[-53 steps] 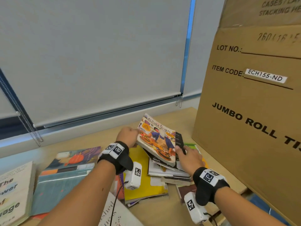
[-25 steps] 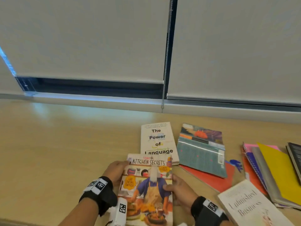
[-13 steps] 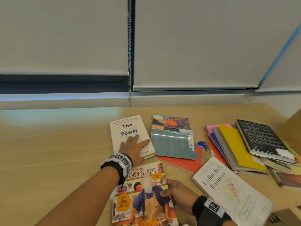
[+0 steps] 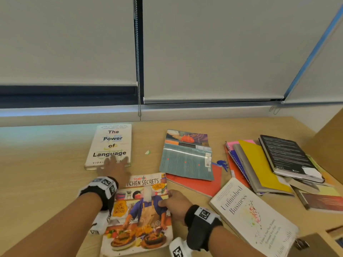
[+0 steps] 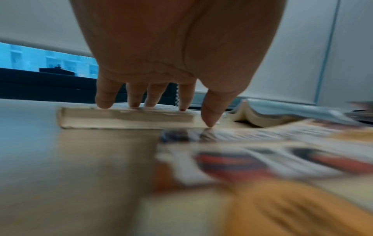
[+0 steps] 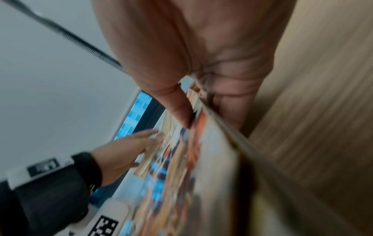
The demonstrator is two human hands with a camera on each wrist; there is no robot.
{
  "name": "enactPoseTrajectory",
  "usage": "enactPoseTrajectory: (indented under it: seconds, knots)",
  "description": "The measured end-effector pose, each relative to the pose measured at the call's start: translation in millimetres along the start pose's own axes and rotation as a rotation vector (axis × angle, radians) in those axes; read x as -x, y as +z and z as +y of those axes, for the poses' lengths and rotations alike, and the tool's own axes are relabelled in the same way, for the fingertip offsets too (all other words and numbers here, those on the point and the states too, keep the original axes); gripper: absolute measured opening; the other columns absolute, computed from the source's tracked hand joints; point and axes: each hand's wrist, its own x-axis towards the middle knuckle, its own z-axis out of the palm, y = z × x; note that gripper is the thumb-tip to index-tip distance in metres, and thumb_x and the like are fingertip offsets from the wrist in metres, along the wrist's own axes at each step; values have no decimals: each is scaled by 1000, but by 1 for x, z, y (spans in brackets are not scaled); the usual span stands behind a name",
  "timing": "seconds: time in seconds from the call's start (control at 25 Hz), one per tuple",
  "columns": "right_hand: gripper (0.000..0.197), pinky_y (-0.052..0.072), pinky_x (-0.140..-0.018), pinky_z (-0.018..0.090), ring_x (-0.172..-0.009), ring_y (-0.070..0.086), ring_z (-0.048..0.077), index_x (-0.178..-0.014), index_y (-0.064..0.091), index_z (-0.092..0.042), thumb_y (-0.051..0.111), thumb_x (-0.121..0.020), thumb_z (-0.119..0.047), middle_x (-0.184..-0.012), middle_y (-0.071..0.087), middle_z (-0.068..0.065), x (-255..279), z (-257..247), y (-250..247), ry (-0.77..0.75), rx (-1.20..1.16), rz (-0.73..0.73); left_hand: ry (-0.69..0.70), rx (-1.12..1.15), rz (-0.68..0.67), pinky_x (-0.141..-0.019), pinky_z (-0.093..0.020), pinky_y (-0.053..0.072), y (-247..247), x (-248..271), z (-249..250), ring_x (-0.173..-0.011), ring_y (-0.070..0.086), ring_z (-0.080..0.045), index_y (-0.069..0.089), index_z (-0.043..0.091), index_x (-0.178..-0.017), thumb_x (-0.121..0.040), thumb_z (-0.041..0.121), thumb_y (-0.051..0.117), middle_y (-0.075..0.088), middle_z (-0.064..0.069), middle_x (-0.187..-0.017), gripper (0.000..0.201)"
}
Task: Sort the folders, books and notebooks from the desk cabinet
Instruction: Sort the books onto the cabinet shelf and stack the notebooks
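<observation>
My left hand (image 4: 114, 165) lies flat with straight fingers on the near edge of the white book "The Power of Language" (image 4: 111, 143). In the left wrist view its fingertips (image 5: 134, 104) press on top of that white book (image 5: 125, 118). My right hand (image 4: 168, 202) pinches the right edge of the "Kitchen Secrets" cookbook (image 4: 141, 214), thumb on the cover and fingers underneath. The right wrist view shows the same grip on the cookbook (image 6: 191, 159). The cookbook sits low over the desk (image 4: 46, 173), just in front of the white book.
A teal book (image 4: 185, 160) lies on a red folder (image 4: 202, 184). "Unfinished Business" (image 4: 250, 214) lies at the near right. Behind it is a pile with a yellow folder (image 4: 259, 164), a spiral notebook (image 4: 231, 152) and a black book (image 4: 287, 156). A cardboard box (image 4: 330, 145) stands far right.
Both hands brought the cookbook left from the pile by the box. My left hand let go of it, went onto the white book and slid it left, away from the teal book.
</observation>
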Motion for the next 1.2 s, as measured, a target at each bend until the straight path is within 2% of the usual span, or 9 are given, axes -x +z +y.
enactPoseTrajectory:
  seconds: [0.12, 0.32, 0.48, 0.6, 0.68, 0.84, 0.96, 1.12, 1.2]
  knots:
    - [35, 55, -91, 40, -100, 64, 19, -112, 58, -25, 64, -78, -25, -113, 65, -1, 3, -7, 11, -140, 208, 186, 133, 51, 23, -115, -53, 18, 14, 28, 29, -148, 2, -31, 21, 40, -149, -90, 57, 43, -1, -7, -161, 65]
    - [60, 40, -105, 33, -127, 43, 20, -140, 38, -29, 61, -84, -31, -136, 37, -2, 32, -8, -31, -206, 511, 277, 126, 120, 27, -115, -47, 24, 7, 31, 50, -144, 19, -28, 32, 34, -145, -88, 52, 52, 20, -7, -157, 62]
    - [54, 39, -107, 34, -124, 46, 18, -137, 43, -27, 60, -86, -33, -134, 45, -3, 43, 11, -69, -205, 471, 298, -143, 328, 126, -112, -51, 30, -19, -3, 41, -139, 26, -37, 28, 27, -146, -76, 56, 66, 27, -16, -150, 85]
    - [55, 34, -110, 31, -128, 39, 16, -137, 42, -30, 61, -86, -37, -134, 39, -7, 45, 21, -71, -196, 563, 269, -482, 477, 59, -109, -54, 30, -10, -55, -17, -137, 26, -42, 17, 17, -145, -36, 77, 78, 24, -23, -150, 139]
    - [57, 30, -111, 30, -129, 33, 14, -138, 41, -31, 61, -85, -41, -135, 35, -8, 46, 23, -64, -209, 657, 270, -547, 542, -49, -107, -53, 36, -2, -72, -44, -134, 34, -40, 13, 13, -144, -2, 81, 74, 33, -20, -148, 168]
    - [59, 29, -110, 31, -127, 30, 14, -137, 39, -36, 59, -82, -46, -136, 32, -10, 44, 21, -49, -220, 802, 326, -426, 543, -138, -98, -45, 46, -13, -95, -59, -113, 53, -35, 33, 15, -122, -26, 67, 89, 54, -8, -120, 123]
    - [59, 29, -110, 33, -128, 29, 13, -135, 38, -40, 59, -80, -48, -138, 31, -12, 43, 23, -45, -206, 807, 346, -351, 574, -200, -90, -43, 51, -9, -120, -73, -98, 59, -32, 50, 20, -120, -19, 68, 89, 59, -8, -117, 118]
    - [58, 27, -112, 36, -130, 26, 13, -135, 37, -42, 57, -80, -50, -139, 29, -14, 41, 30, -42, -204, 799, 384, -309, 946, -309, -78, -39, 46, -51, -76, -54, -94, 57, -33, 55, 11, -110, -75, 36, 79, 61, -11, -105, 49]
    - [58, 27, -111, 35, -130, 25, 13, -135, 37, -41, 56, -81, -50, -139, 28, -14, 42, 31, -41, -211, 798, 392, -332, 1123, -193, -64, -36, 51, -64, -65, -54, -80, 61, -31, 61, 6, -112, -78, 37, 76, 67, -14, -96, 49]
